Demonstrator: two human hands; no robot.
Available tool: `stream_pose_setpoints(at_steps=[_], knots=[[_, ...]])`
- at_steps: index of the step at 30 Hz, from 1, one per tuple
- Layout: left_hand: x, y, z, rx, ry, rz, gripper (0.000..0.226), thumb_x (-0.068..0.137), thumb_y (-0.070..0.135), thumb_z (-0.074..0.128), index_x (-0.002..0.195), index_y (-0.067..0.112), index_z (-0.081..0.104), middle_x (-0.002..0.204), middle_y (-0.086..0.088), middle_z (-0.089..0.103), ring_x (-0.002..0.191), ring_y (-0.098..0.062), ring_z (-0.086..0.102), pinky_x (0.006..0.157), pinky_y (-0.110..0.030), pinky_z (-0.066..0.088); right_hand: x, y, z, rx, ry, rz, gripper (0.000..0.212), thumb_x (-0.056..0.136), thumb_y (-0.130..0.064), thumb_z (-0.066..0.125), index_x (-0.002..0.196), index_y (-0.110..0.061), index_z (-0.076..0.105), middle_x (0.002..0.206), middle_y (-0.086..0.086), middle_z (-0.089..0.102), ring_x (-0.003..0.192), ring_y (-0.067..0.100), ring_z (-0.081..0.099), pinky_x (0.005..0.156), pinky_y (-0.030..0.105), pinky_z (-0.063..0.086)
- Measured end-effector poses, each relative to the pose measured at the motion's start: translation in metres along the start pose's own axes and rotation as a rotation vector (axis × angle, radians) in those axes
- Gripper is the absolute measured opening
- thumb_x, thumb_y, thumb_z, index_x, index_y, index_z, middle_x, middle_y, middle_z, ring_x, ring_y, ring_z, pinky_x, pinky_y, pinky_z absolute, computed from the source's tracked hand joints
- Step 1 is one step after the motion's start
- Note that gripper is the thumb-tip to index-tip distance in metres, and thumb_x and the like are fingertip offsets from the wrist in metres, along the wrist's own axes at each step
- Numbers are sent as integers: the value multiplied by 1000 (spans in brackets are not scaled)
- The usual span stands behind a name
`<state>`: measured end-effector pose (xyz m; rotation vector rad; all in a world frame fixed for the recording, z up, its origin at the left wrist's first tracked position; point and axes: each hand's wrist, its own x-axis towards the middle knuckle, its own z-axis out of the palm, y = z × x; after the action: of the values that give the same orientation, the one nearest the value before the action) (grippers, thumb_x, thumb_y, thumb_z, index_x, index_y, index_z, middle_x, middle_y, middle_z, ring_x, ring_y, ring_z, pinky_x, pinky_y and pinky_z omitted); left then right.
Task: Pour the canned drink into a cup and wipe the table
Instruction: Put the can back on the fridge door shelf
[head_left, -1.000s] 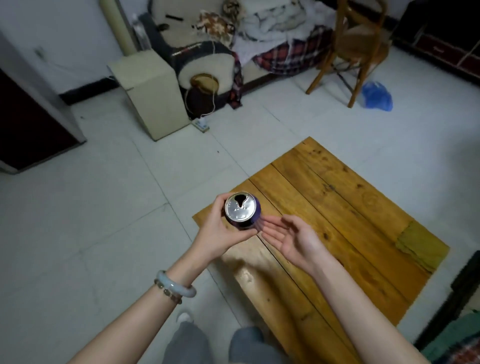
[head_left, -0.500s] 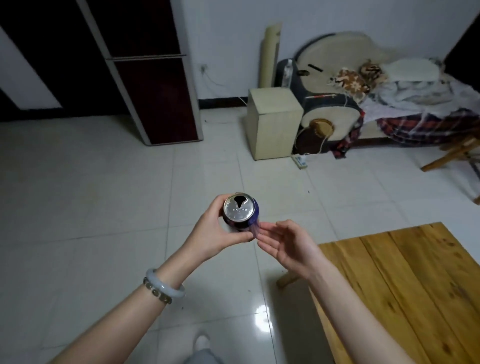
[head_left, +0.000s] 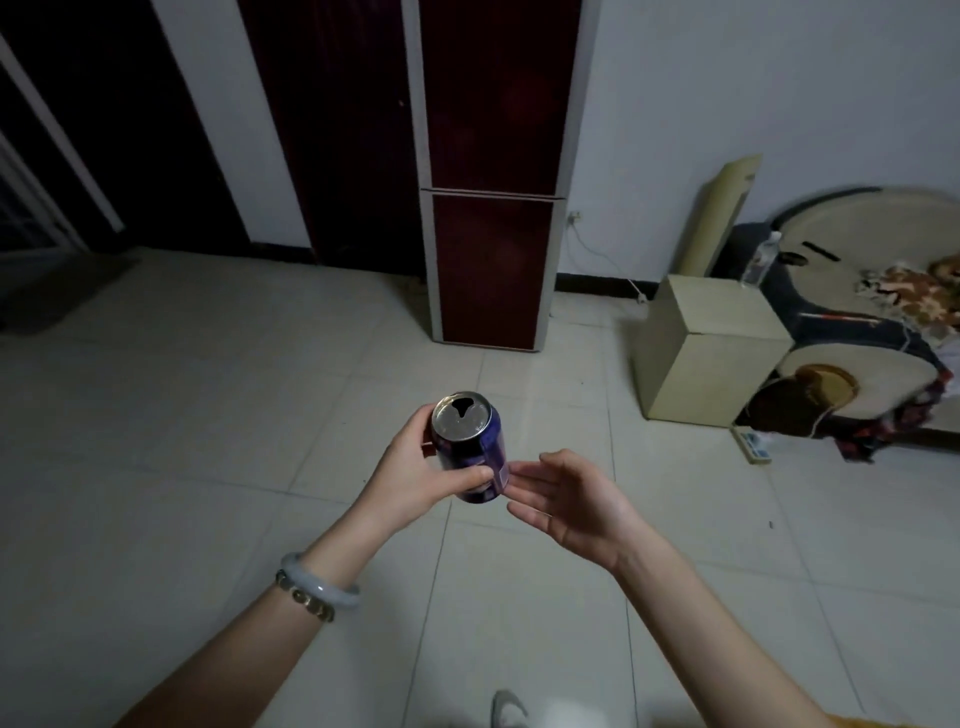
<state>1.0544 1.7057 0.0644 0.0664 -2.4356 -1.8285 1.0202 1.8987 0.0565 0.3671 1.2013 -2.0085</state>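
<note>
Two hands are up over the tiled floor. There's a pale bracelet on the left wrist, and the left hand wraps thumb and fingers round the purple can, upright in mid-air, top opened. The right hand sits just beside the can, palm up, fingers loosely spread, gripping nothing. Beyond them, a dark red cabinet stands against the wall.

left hand forward, gripping can; right hand beside, palm up, fingers relaxed.
</note>
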Motion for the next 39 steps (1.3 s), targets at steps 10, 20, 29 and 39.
stream_pose_setpoints(at_steps=[10,20,29,39], knots=[[133,-48,-102,2,93,-15,71,43,42,82,108,30,55,108,9,65,102,-7,60,87,-18,45,163,-65,84,-151,-79,53,31,91,-18,39,99,3,60,94,17,68,91,25,62,89,34,46],[297,-59,-187,1,125,-33,67,46,40,83,106,32,55,107,9,65,101,-10,61,85,-21,46,310,-172,160,-225,-119,66,33,93,-18,37,99,3,62,93,16,69,90,25,63,90,34,47],[429,-85,-250,-2,123,-19,67,44,42,82,105,33,56,104,9,66,97,-9,62,85,-24,47,425,-240,207,-241,-96,59,37,93,-21,36,100,3,63,96,18,67,91,26,62,87,34,48],[615,-100,-331,74,11,49,66,45,39,84,105,42,56,105,19,65,101,-1,60,90,-23,46,565,-338,274,-158,-9,-21,40,94,-22,36,105,8,60,102,23,64,93,30,63,85,36,49]])
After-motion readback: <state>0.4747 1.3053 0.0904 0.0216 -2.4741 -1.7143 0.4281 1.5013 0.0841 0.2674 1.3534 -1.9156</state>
